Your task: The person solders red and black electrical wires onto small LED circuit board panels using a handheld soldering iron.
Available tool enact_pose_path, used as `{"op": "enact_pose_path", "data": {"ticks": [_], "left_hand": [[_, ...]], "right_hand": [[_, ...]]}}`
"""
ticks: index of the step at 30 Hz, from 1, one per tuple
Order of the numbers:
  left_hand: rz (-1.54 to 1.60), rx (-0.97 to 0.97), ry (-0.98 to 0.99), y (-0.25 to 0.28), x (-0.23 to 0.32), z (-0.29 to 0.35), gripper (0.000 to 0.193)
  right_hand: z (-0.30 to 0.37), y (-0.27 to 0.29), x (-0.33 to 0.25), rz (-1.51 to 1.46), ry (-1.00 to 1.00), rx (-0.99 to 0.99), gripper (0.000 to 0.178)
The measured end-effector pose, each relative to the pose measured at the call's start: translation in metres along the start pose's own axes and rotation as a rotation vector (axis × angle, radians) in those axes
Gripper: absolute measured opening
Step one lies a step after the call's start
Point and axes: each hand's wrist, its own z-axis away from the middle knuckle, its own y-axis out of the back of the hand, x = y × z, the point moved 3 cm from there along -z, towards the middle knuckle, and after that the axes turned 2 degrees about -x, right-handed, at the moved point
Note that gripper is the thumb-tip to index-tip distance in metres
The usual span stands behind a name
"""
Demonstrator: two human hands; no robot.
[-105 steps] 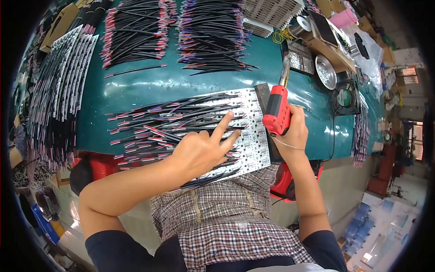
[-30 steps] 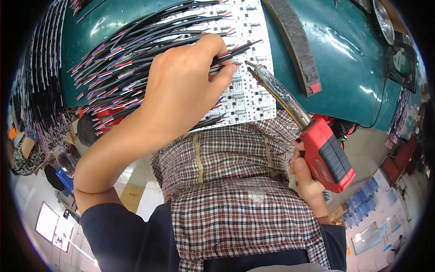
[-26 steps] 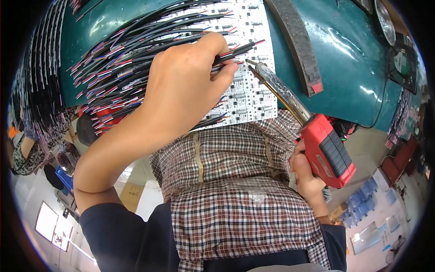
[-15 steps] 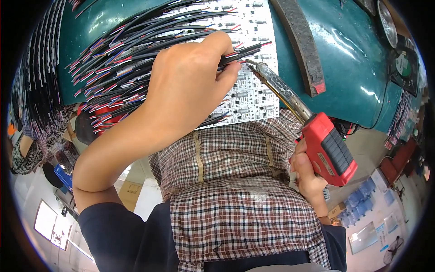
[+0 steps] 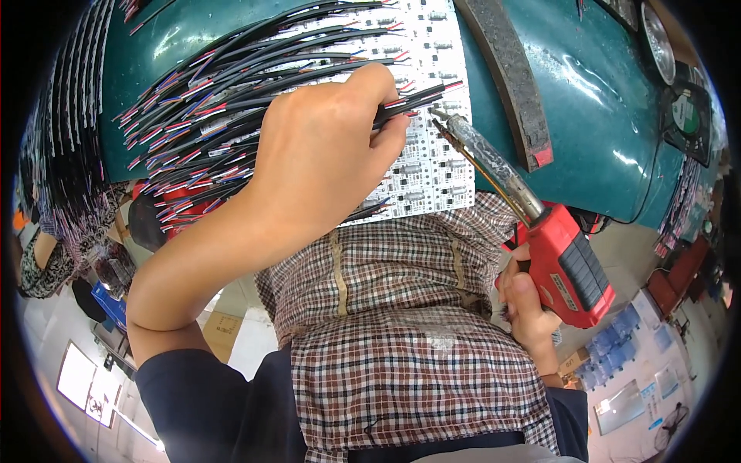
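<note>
My left hand point(image 5: 324, 147) is closed around a few black cables point(image 5: 421, 98) whose stripped red-tipped ends point right, over a white circuit board panel point(image 5: 455, 181). My right hand point(image 5: 531, 305) grips the red handle of a soldering gun point(image 5: 570, 266). Its long metal barrel slants up and left, and the tip is close to the cable ends, just right of my left fingers; whether it touches the board I cannot tell. Many more black cables point(image 5: 255, 54) with red, white and blue wire ends lie across the panel's left part, partly hidden by my left hand.
A dark, worn curved bar point(image 5: 509, 85) lies right of the panel on the green work surface point(image 5: 590, 147). A small black fan point(image 5: 687, 116) and a round metal dish point(image 5: 658, 40) stand at the far right. Bundles of cables point(image 5: 73, 100) hang at the left, near another person point(image 5: 50, 255).
The soldering gun has shifted slightly right and down, its tip drawing back from the wire by my left fingers. The panel and my left hand sit a little lower in view.
</note>
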Motion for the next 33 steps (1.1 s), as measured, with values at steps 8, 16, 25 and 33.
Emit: {"op": "enact_pose_path", "data": {"ticks": [8, 16, 25, 33], "left_hand": [[0.059, -0.043, 0.038, -0.001, -0.003, -0.002, 0.018], [0.031, -0.038, 0.031, -0.002, -0.003, -0.002, 0.018], [0.008, -0.037, 0.023, -0.001, -0.003, -0.002, 0.017], [0.103, -0.059, 0.045, 0.002, -0.003, -0.007, 0.015]], "right_hand": [[-0.003, -0.001, -0.001, 0.021, 0.006, -0.059, 0.026], [-0.006, -0.006, -0.004, -0.015, -0.002, -0.076, 0.022], [0.0, 0.004, -0.001, 0.031, -0.004, -0.066, 0.026], [0.008, 0.004, 0.006, 0.041, -0.071, -0.035, 0.027]]}}
